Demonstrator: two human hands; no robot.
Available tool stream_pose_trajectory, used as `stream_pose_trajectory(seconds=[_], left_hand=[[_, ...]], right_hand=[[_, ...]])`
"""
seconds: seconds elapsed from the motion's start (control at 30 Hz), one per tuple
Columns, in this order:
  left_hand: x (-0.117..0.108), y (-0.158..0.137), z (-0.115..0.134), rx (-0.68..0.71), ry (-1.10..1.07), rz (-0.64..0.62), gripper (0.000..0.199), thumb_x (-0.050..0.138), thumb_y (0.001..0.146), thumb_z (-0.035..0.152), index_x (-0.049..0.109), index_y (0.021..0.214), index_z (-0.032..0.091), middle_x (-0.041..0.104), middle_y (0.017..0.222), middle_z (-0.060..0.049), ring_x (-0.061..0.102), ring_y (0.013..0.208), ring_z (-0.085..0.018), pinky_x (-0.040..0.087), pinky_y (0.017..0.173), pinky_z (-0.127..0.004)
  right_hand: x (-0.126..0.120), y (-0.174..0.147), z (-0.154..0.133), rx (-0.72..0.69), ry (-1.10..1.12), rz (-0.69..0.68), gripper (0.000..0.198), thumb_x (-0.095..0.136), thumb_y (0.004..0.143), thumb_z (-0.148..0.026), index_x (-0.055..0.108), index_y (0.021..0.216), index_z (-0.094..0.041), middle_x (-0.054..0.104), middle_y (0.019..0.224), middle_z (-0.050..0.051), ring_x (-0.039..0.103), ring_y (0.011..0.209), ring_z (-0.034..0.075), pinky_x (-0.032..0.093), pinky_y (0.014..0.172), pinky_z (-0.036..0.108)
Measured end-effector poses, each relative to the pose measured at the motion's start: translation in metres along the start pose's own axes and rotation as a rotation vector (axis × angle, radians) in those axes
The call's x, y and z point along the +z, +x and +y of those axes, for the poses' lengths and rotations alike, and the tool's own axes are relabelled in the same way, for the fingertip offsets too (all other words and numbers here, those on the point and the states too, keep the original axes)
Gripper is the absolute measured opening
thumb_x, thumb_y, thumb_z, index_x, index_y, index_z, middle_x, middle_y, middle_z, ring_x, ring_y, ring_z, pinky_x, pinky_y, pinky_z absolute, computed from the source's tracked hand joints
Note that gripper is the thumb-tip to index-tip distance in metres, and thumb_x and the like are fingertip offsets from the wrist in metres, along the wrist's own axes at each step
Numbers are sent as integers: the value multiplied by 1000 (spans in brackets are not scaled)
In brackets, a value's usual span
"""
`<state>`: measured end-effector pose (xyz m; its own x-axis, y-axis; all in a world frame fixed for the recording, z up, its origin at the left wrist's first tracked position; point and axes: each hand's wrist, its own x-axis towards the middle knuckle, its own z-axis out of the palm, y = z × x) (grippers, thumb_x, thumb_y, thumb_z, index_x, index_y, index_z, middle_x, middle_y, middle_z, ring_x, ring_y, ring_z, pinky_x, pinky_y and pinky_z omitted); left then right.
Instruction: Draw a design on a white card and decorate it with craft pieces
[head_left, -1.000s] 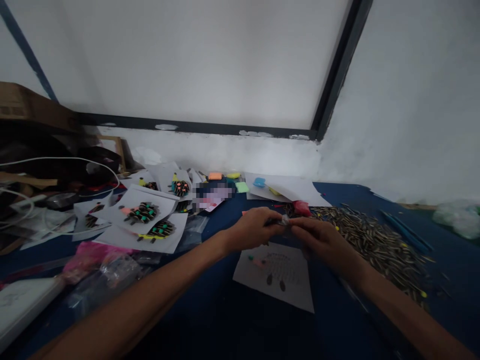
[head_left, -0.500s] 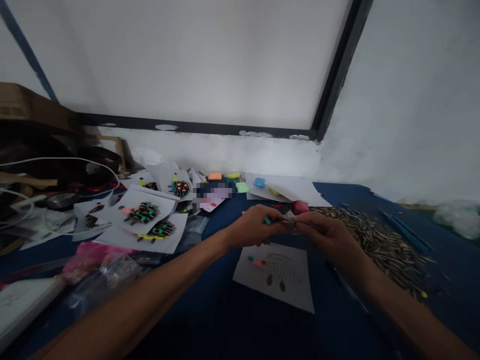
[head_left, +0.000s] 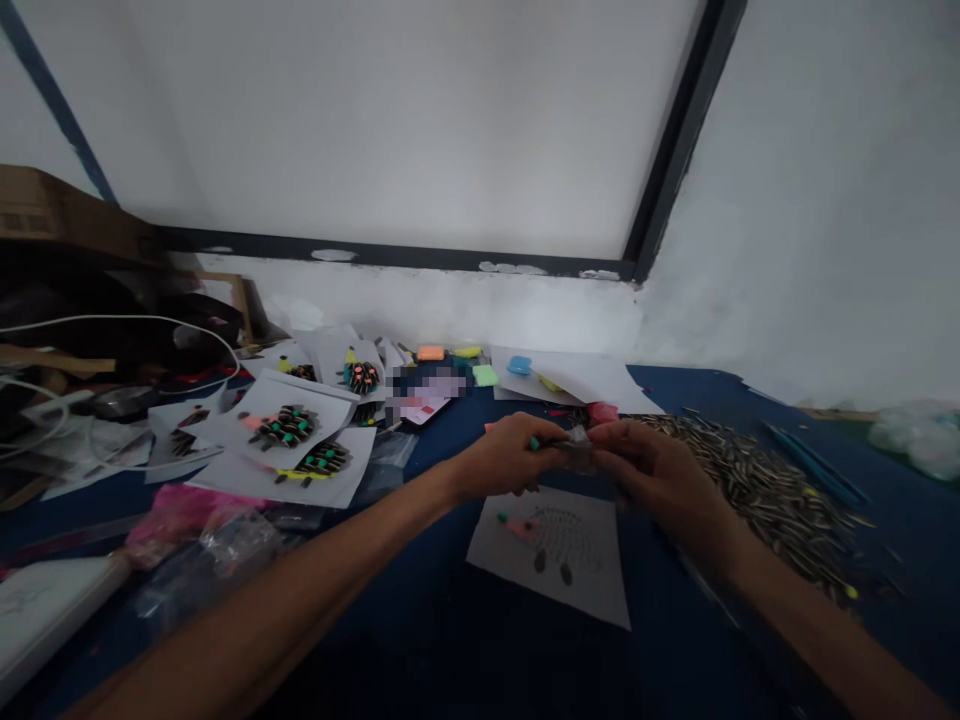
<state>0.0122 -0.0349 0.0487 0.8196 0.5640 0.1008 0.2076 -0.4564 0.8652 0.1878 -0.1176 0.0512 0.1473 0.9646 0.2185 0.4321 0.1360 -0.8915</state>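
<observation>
A small clear plastic wrapper point(head_left: 578, 452) is pinched between my two hands above the blue table. My left hand point(head_left: 510, 458) is closed on its left side, with a bit of green point(head_left: 534, 443) showing at the fingers. From the right, my right hand point(head_left: 660, 475) has its fingertips closed on the same wrapper. Just below lies a white paper sheet point(head_left: 585, 590) with a hedgehog drawing: pink clay on the face, a green nose, and two dark seeds at the feet. What the wrapper contains is too blurred to make out.
Striped seeds point(head_left: 757, 490) are heaped on the right beside blue pens point(head_left: 814, 465). Finished hedgehog sheets point(head_left: 289, 425) lie at left, near a phone point(head_left: 427, 400). Clay blocks in orange point(head_left: 430, 353) and blue point(head_left: 519, 365) sit behind. Plastic bags point(head_left: 240, 545) and a white box point(head_left: 56, 600) are front left.
My fingers have shifted very slightly at the wrapper, and both hands stay in nearly the same place. The paper sheet and the other things have not visibly moved.
</observation>
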Motion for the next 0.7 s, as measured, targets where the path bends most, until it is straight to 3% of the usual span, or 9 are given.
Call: stream_pose_trajectory(seconds=[0.17,0.27,0.37,0.43,0.7], left_hand=[[-1,2,-2,65,-71,-3,30,49,88,35,65,102,14,50,61,2,47,44,-6,43,42,-17],[0,2,-1,29,-101,-2,31,50,88,36,65,104,14,52,63,2,47,43,-6,43,41,-18],[0,2,-2,17,-124,-28,32,50,87,37,64,105,15,57,70,0,49,44,-6,44,42,-19],[0,1,-2,9,-124,-43,32,51,87,37,65,106,15,57,69,0,50,44,-6,45,42,-19],[-2,1,-3,9,-54,-5,29,55,83,38,67,93,13,55,66,0,48,46,-5,42,42,-16]], right_hand=[[-4,-1,-4,-64,-32,125,21,67,71,-38,63,78,-19,66,64,1,53,44,10,43,40,23],[-4,0,1,-116,-94,166,21,69,69,-37,66,79,-19,69,75,4,60,57,14,48,51,25],[-3,1,6,-102,-101,73,29,67,69,-37,68,92,-19,71,87,6,60,58,15,48,52,27],[-2,2,7,-75,-79,-5,30,65,71,-37,69,94,-19,71,82,5,61,58,15,47,52,27],[-6,2,-1,-38,-104,35,12,64,65,-31,64,65,-20,65,60,2,58,54,14,43,48,25]])
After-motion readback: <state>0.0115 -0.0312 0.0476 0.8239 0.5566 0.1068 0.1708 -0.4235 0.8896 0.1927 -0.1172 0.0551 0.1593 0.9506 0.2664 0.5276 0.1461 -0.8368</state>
